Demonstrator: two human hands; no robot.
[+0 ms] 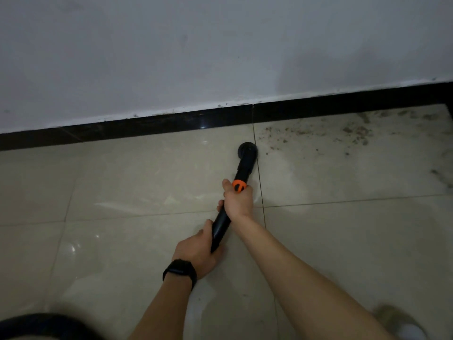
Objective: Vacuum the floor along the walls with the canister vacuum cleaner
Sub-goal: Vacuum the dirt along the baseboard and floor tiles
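Observation:
A black vacuum wand (pixel 221 228) with an orange collar (pixel 239 185) slants up across the beige tiled floor (pixel 122 182). Its round black nozzle (pixel 248 150) rests on the floor by a tile joint, a short way from the black skirting (pixel 171 122). My right hand (pixel 237 201) grips the wand just below the orange collar. My left hand (pixel 198 251), with a black watch on its wrist, holds the wand's lower end. Brown dirt and crumbs (pixel 343 133) lie scattered on the tile to the right of the nozzle, up to the skirting.
A white wall (pixel 220 57) rises above the skirting across the whole view. A dark rounded shape (pixel 44 326) shows at the bottom left corner. A blurred grey and white thing (pixel 402 322) sits at the bottom right.

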